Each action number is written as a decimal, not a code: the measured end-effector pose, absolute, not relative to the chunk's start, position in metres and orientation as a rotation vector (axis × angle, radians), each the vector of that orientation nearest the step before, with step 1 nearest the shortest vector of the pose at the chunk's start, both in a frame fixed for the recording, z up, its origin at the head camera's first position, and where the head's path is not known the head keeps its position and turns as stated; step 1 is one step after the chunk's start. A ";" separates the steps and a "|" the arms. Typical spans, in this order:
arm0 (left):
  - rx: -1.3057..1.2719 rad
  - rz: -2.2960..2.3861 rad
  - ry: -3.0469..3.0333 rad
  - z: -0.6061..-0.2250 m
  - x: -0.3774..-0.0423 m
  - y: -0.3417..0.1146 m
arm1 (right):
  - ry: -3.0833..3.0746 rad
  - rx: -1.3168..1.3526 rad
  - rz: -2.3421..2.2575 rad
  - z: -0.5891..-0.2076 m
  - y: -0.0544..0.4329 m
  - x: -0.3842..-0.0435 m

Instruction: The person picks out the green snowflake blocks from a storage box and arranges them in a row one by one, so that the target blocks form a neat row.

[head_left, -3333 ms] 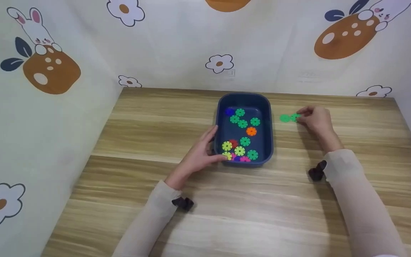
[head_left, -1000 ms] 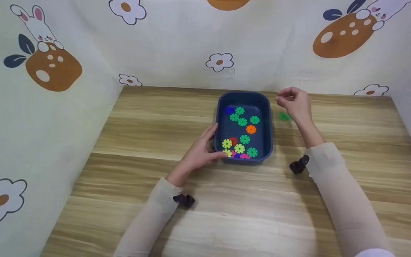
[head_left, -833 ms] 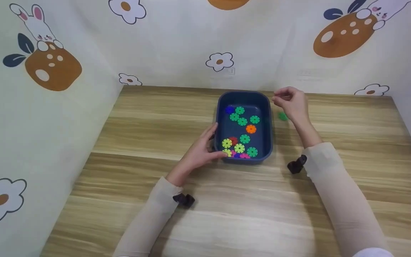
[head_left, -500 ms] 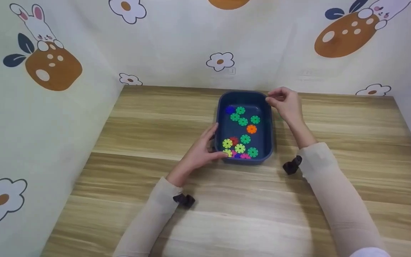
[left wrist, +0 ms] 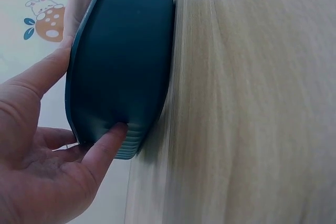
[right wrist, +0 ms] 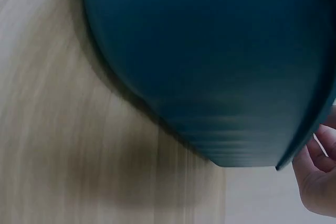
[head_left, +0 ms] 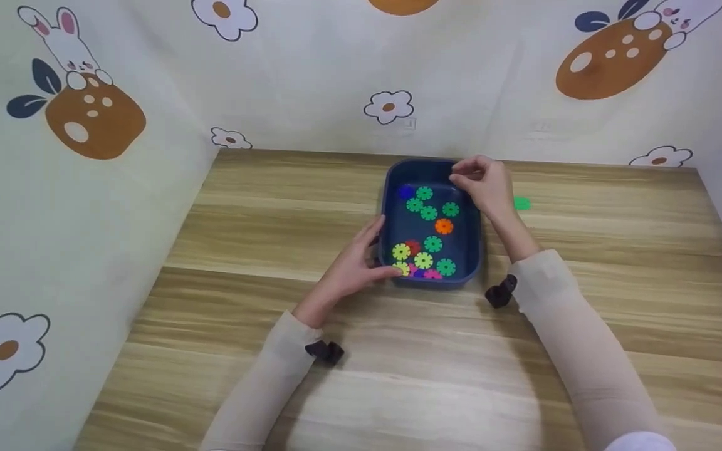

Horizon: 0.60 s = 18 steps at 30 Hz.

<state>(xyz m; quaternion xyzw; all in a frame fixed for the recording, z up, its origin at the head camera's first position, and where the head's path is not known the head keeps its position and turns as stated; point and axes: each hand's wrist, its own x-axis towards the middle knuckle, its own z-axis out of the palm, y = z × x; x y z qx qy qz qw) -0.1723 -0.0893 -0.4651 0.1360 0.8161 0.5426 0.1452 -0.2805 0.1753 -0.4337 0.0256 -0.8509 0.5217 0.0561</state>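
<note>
A dark blue plastic bin (head_left: 433, 281) stands on the wooden table, holding notched plastic discs in green, yellow, orange, red, pink and blue. My left hand (head_left: 350, 268) grips its near left corner, thumb over the rim and fingers along the outer side; the left wrist view shows this hand (left wrist: 39, 145) against the bin wall (left wrist: 126, 51). My right hand (head_left: 489, 186) hovers over the far right part of the bin, thumb and forefinger loosely bent with nothing visible between them. Bright green discs (head_left: 522, 203) lie on the table right of the bin, partly hidden behind that hand.
A pale patterned cloth wall (head_left: 304, 75) rises along the table's back edge, close behind the bin. Another stands on the left. Inside the bin, green discs (head_left: 429, 213) and an orange disc (head_left: 444, 226) lie towards the middle; yellow discs (head_left: 401, 252) sit at the near end.
My right hand has let go of a green disc on the table, risen, and moved left over the bin. The left hand has kept its hold on the bin.
</note>
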 end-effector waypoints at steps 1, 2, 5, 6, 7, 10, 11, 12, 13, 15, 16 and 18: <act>0.391 1.560 2.353 -0.465 -0.173 -0.089 | -2.580 0.081 1.590 -0.434 0.174 -0.280; 0.394 1.560 2.355 -0.466 -0.173 -0.089 | -2.577 0.087 1.598 -0.435 0.173 -0.280; 0.398 1.548 2.365 -0.466 -0.173 -0.089 | -2.576 0.099 1.603 -0.437 0.169 -0.280; 0.399 1.547 2.365 -0.466 -0.173 -0.089 | -2.577 0.104 1.606 -0.437 0.168 -0.280; 0.397 1.547 2.363 -0.466 -0.173 -0.089 | -2.580 0.108 1.601 -0.437 0.167 -0.280; 0.403 1.537 2.369 -0.466 -0.172 -0.089 | -2.592 0.122 1.600 -0.439 0.163 -0.279; 0.403 1.535 2.371 -0.466 -0.172 -0.089 | -2.597 0.128 1.602 -0.439 0.162 -0.279; 0.404 1.534 2.371 -0.466 -0.173 -0.089 | -2.600 0.133 1.608 -0.439 0.161 -0.279; 0.405 1.535 2.371 -0.466 -0.173 -0.090 | -2.604 0.139 1.608 -0.439 0.160 -0.279; 0.406 1.534 2.372 -0.466 -0.173 -0.090 | -2.613 0.149 1.606 -0.439 0.158 -0.279; 0.404 1.534 2.371 -0.466 -0.173 -0.090 | -2.620 0.155 1.603 -0.439 0.157 -0.280; 0.407 1.529 2.378 -0.467 -0.174 -0.090 | -2.636 0.163 1.596 -0.439 0.155 -0.280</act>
